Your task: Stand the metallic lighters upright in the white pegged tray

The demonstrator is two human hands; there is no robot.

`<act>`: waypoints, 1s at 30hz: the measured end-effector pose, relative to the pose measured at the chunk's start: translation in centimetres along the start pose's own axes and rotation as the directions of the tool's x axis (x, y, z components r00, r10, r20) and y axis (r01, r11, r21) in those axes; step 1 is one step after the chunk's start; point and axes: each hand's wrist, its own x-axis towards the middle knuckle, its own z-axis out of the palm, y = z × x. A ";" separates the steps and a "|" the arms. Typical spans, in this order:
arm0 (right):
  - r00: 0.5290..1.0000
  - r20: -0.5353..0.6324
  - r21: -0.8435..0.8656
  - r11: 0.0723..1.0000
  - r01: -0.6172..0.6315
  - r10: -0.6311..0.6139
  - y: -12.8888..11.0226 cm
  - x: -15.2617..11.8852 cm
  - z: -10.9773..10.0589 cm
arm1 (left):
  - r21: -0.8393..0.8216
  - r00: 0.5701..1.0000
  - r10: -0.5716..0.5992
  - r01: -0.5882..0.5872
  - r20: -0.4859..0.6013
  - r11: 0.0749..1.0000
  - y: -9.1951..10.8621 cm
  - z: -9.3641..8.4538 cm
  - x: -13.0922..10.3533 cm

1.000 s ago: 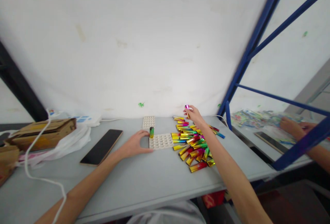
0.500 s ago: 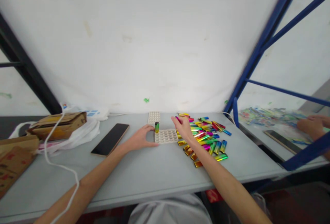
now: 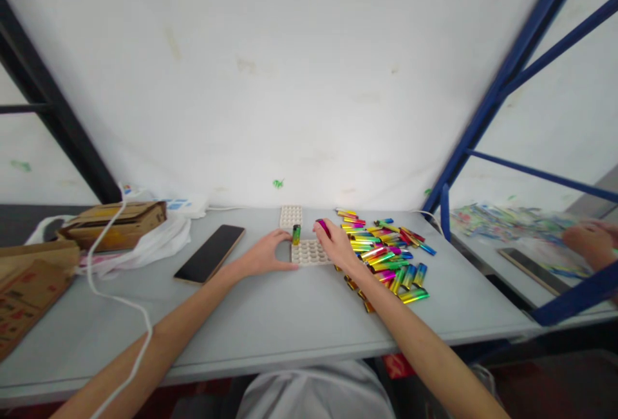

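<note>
A pale tray with rows of round holes (image 3: 309, 253) lies on the table in front of me. One green-and-gold metallic lighter (image 3: 296, 235) stands upright at its back left corner. My left hand (image 3: 263, 255) spans the tray's left side, thumb at the front corner and fingers at the back one. Over the tray's right part, my right hand (image 3: 335, 244) is closed on a shiny magenta lighter (image 3: 323, 227), partly hidden by the fingers. Right of the tray lies a loose pile of metallic, many-coloured lighters (image 3: 386, 255), some behind my right forearm.
A second holed tray (image 3: 291, 215) lies by the wall. At left are a dark phone (image 3: 211, 253), cardboard boxes (image 3: 120, 223), a white plastic bag (image 3: 164, 239) and a white cable (image 3: 116, 300). Beyond the blue frame (image 3: 483, 110), another person's hand (image 3: 589, 242) is near plastic pieces.
My right hand has moved left from the pile's edge to above the tray, carrying the magenta lighter. My left hand stays at the tray. The view has shifted slightly.
</note>
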 end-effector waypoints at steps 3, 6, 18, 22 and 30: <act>0.987 0.085 -0.062 0.988 0.145 -0.139 -0.2 -0.2 0.0 | 0.003 1.000 0.004 -0.004 0.007 1.000 0.0 0.0 0.0; 0.962 0.154 -0.165 0.954 0.252 -0.227 -0.5 -0.3 0.3 | -0.003 1.000 -0.001 0.001 0.002 1.000 -0.1 0.1 0.0; 0.927 0.303 -0.197 0.938 0.286 -0.219 0.2 0.1 1.1 | -0.037 1.000 0.027 -0.027 -0.004 0.999 0.1 0.0 0.0; 0.893 0.378 -0.273 0.892 0.360 -0.244 -0.1 0.2 1.0 | -0.026 1.000 0.018 -0.018 0.000 0.999 0.2 0.0 0.0; 0.926 0.339 -0.598 0.722 0.347 -0.163 -1.3 0.1 1.9 | -0.003 1.000 0.013 -0.013 -0.004 1.000 -0.1 0.2 0.1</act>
